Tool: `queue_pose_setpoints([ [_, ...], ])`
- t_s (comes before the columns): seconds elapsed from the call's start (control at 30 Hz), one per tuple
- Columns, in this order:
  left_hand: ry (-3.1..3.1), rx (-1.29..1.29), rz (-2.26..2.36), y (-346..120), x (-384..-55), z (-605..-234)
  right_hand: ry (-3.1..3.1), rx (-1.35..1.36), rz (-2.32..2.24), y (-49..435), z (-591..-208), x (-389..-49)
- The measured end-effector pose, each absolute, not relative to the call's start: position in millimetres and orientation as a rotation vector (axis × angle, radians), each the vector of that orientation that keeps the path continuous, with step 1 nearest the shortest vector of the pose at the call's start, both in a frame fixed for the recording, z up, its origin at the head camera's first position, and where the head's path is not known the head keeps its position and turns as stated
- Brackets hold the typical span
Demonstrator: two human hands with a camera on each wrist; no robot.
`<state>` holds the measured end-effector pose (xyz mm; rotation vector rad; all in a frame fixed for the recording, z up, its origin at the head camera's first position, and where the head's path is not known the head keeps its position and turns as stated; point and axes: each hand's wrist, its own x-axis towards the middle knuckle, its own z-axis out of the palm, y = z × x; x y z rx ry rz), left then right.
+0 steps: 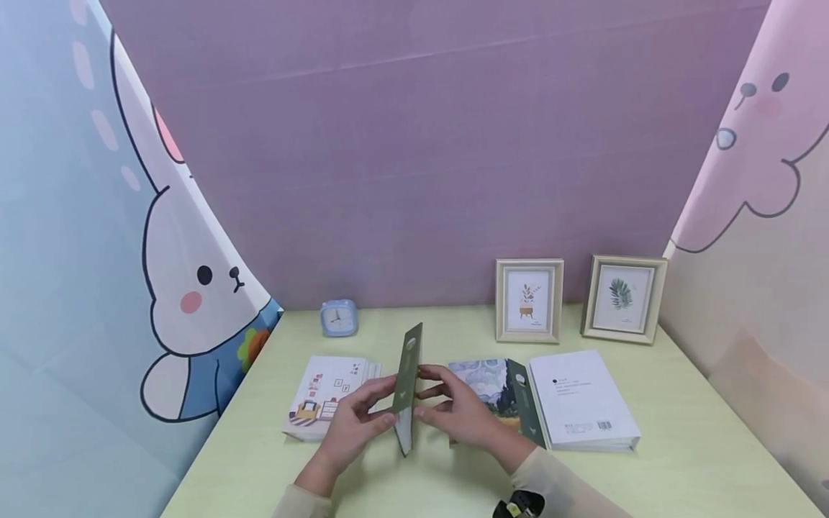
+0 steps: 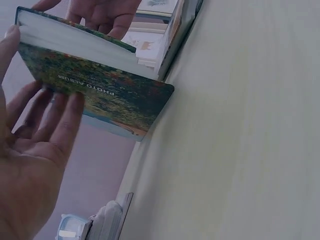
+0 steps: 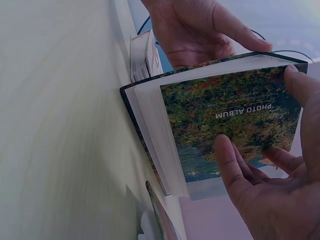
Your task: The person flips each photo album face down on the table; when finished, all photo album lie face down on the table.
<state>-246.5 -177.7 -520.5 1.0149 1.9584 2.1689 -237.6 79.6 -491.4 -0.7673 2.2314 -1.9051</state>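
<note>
A photo album (image 1: 408, 370) with a dark green spine stands on edge between my two hands, low over the table. Painted foliage and the words PHOTO ALBUM cover its board (image 3: 225, 125) in the right wrist view. My left hand (image 1: 356, 421) holds it from the left, thumb at the near edge and fingers against the cover (image 2: 110, 102). From the other side my right hand (image 1: 463, 410) holds it, with thumb and fingertips on the cover. White page edges show between the boards in both wrist views.
A white album with a furniture drawing (image 1: 317, 403) lies left. On the right lie a landscape-painted album (image 1: 486, 385) and a white album with a barcode (image 1: 583, 399). Behind stand a blue alarm clock (image 1: 339, 318) and two picture frames, one with a potted plant (image 1: 529, 301), one with a leaf (image 1: 624, 299).
</note>
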Motion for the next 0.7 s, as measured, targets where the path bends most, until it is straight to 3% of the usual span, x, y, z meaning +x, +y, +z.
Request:
queue_pose_setpoints([
  [0.7, 1.960, 0.940, 2.032, -179.4, -248.8, -533.6, 2.166, -0.785, -1.973, 89.5, -490.5, -229.6],
])
